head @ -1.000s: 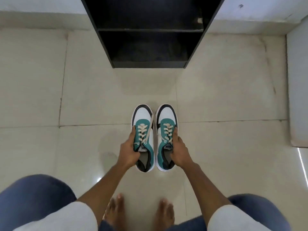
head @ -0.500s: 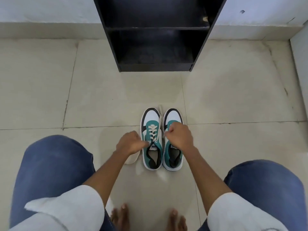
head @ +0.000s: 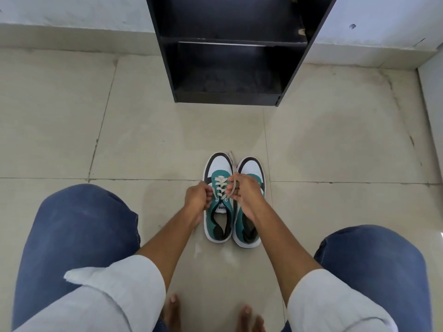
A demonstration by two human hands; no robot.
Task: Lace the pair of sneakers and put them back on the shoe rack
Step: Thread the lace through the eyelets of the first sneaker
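Observation:
Two teal, white and black sneakers stand side by side on the floor tiles, toes pointing at the rack. The left sneaker (head: 219, 221) has cream laces (head: 221, 185) crossed over its tongue. My left hand (head: 197, 198) is at its left side, fingers curled at the lace eyelets. My right hand (head: 244, 191) pinches a lace end between thumb and fingers over the gap between the shoes, covering much of the right sneaker (head: 249, 232). A loose lace tip (head: 232, 155) lies by the toes. The black shoe rack (head: 230, 49) stands ahead, its lower shelves bare.
I am crouched, my jeans-covered knees (head: 79, 236) at both sides and my bare feet (head: 172, 310) near the bottom edge. Beige floor tiles (head: 148, 130) surround the shoes. A white wall (head: 72, 13) runs behind the rack, with a white panel (head: 434, 97) at the right.
Both hands went from holding the sneakers' sides to working the left sneaker's laces. My right hand shifted left off the right shoe's laces and now pinches a lace end; I have crouched lower.

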